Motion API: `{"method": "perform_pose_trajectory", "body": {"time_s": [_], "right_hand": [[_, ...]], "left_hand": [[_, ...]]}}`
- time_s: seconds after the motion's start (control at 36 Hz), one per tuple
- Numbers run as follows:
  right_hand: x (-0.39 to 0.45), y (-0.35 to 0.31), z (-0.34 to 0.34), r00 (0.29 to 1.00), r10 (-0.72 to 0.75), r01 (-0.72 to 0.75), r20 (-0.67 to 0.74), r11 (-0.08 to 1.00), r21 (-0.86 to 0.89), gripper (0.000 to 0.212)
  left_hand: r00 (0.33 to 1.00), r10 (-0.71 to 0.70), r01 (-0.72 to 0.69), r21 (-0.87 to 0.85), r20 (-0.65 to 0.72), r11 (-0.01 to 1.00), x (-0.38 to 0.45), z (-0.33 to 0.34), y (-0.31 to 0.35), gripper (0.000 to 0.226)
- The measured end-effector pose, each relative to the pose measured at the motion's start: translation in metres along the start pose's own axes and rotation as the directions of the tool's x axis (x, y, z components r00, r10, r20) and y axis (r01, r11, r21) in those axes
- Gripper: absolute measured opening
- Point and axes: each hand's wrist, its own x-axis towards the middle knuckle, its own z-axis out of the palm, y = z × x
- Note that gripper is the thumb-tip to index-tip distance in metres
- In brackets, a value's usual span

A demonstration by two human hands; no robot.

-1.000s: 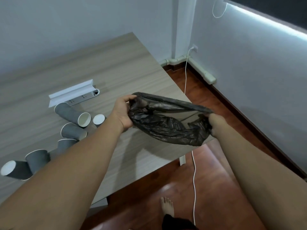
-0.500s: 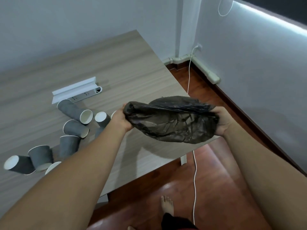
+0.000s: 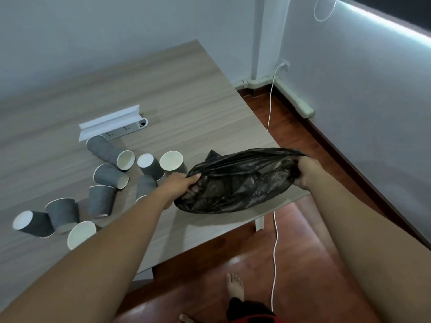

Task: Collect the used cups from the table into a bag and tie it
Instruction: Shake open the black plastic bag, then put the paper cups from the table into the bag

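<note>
A crumpled black plastic bag [image 3: 238,183] hangs stretched between my two hands, just above the table's right corner. My left hand [image 3: 180,186] grips its left edge and my right hand [image 3: 307,171] grips its right edge. Several grey paper cups with white insides lie scattered on the wooden table [image 3: 186,94] to the left of the bag: a stack on its side [image 3: 108,152], a tipped cup [image 3: 172,162] next to my left hand, and others upright or tipped [image 3: 61,212]. My left forearm hides part of some cups.
A white power strip with a raised lid [image 3: 112,123] sits on the table behind the cups. A white cable [image 3: 275,241] runs down across the reddish wood floor to a wall socket. My bare foot [image 3: 235,286] stands below the table edge. White walls close the right side.
Both hands have lowered the bag toward the table and shifted it left, closer to the cups. The bag has bunched from a flat stretched mouth into a fuller bundle.
</note>
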Motion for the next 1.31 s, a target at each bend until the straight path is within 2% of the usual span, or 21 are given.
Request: {"method": "perform_pose_trajectory", "body": {"time_s": [0.08,0.17,0.28,0.33,0.39,0.47,0.53,0.58,0.67,0.75,0.81,0.86,0.89,0.92,0.97,1.08,1.17,1.22,1.28,1.31], "right_hand": [[-0.004,-0.001,0.012,0.979,0.108,-0.146,0.172,0.963,0.227,0.035],[-0.009,0.000,0.018,0.936,0.049,-0.201,0.349,0.888,0.413,0.042],[-0.021,0.009,0.016,0.864,-0.018,-0.132,0.503,0.956,0.262,0.032],[-0.021,0.014,0.012,0.857,0.022,-0.104,0.515,0.986,0.132,0.028],[-0.020,0.016,0.005,0.851,0.089,-0.094,0.518,0.995,-0.016,0.025],[-0.009,0.019,0.001,0.854,0.126,-0.080,0.505,0.991,-0.111,0.031],[-0.001,0.022,0.003,0.903,0.123,-0.074,0.411,0.988,-0.134,0.030],[0.007,0.026,0.010,0.942,0.163,-0.100,0.293,0.971,-0.218,0.033],[0.010,0.031,0.023,0.938,0.242,-0.145,0.250,0.925,-0.352,0.032],[0.009,0.036,0.034,0.925,0.276,-0.191,0.263,0.933,-0.306,0.034],[0.008,0.038,0.043,0.905,0.278,-0.203,0.321,0.947,-0.249,0.038],[0.008,0.040,0.052,0.880,0.279,-0.215,0.384,0.956,-0.202,0.039],[0.008,0.042,0.060,0.868,0.283,-0.219,0.409,0.956,-0.197,0.039],[0.009,0.044,0.065,0.860,0.282,-0.220,0.425,0.957,-0.190,0.039],[0.010,0.049,0.079,0.845,0.285,-0.219,0.452,0.956,-0.195,0.040],[0.004,0.067,0.109,0.807,0.331,-0.195,0.489,0.931,-0.308,0.031],[-0.001,0.085,0.132,0.799,0.380,-0.146,0.467,0.874,-0.463,0.025],[-0.002,0.093,0.143,0.807,0.402,-0.139,0.433,0.842,-0.522,0.027],[-0.004,0.101,0.156,0.819,0.385,-0.112,0.424,0.834,-0.541,0.030],[-0.004,0.102,0.161,0.832,0.359,-0.090,0.422,0.839,-0.537,0.031]], "left_hand": [[0.997,-0.065,0.052,-0.285,-0.035,0.957,-0.002,0.012,0.000,0.032],[0.995,-0.103,0.084,-0.551,-0.005,0.830,-0.005,0.017,0.002,0.033],[0.986,-0.135,0.161,-0.810,0.102,0.564,-0.008,0.010,0.010,0.039],[0.990,-0.097,0.133,-0.880,0.099,0.456,-0.006,0.002,0.014,0.037],[0.995,-0.052,0.100,-0.911,0.086,0.401,-0.006,-0.006,0.017,0.030],[0.990,-0.044,0.137,-0.898,0.131,0.417,-0.007,-0.017,0.012,0.026],[0.981,-0.057,0.189,-0.872,0.183,0.452,-0.009,-0.023,0.004,0.029],[0.974,-0.072,0.225,-0.867,0.216,0.445,-0.012,-0.030,-0.007,0.033],[0.961,-0.066,0.266,-0.834,0.268,0.483,-0.019,-0.039,-0.022,0.040],[0.952,-0.111,0.290,-0.726,0.285,0.623,-0.028,-0.047,-0.038,0.049],[0.939,-0.190,0.329,-0.587,0.287,0.740,-0.036,-0.053,-0.050,0.051],[0.924,-0.268,0.365,-0.418,0.274,0.832,-0.043,-0.056,-0.061,0.048],[0.921,-0.305,0.380,-0.377,0.244,0.845,-0.046,-0.058,-0.067,0.043],[0.919,-0.333,0.390,-0.379,0.210,0.839,-0.049,-0.058,-0.072,0.037],[0.919,-0.372,0.384,-0.517,0.132,0.765,-0.053,-0.062,-0.086,0.030],[0.923,-0.385,0.214,-0.794,-0.027,0.569,-0.061,-0.073,-0.112,0.031],[0.872,-0.452,0.079,-0.855,-0.191,0.513,-0.067,-0.081,-0.130,0.027],[0.843,-0.482,0.023,-0.878,-0.240,0.478,-0.068,-0.086,-0.139,0.033],[0.866,-0.446,0.007,-0.887,-0.226,0.462,-0.072,-0.093,-0.144,0.040],[0.892,-0.403,0.020,-0.874,-0.204,0.485,-0.074,-0.095,-0.145,0.042]]}}
